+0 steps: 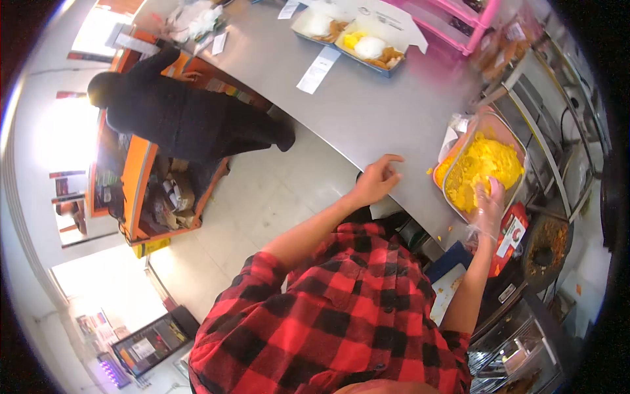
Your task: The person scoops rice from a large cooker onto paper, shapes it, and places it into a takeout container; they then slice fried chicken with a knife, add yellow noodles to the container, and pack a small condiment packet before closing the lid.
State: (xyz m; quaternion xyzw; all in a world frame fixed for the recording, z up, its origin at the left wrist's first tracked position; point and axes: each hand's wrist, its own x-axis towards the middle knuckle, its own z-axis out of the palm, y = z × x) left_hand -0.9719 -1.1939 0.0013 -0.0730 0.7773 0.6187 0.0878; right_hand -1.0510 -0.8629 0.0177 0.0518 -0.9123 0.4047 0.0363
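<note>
My right hand (487, 209), in a clear plastic glove, is in a clear-walled tub (445, 184) of yellow scrambled egg (497, 160), its fingers closed on a clump of the egg. A pinkish container edge shows around the tub. My left hand (378, 180) is bare and hangs over the front edge of the steel counter (384, 118), fingers curled apart, holding nothing. Farther back stands an open takeaway box (389, 71) with white mounds, yellow egg and browned fried pieces in two compartments. A paper slip (318, 70) lies against its front.
Pink plastic rack (465, 47) stands behind the box. A red packet (512, 234) lies beside the tub, near a dark round pan (545, 248) with food scraps. Metal racks line the right. Across the floor, a person in black (177, 113) is at an orange shelf unit (140, 182).
</note>
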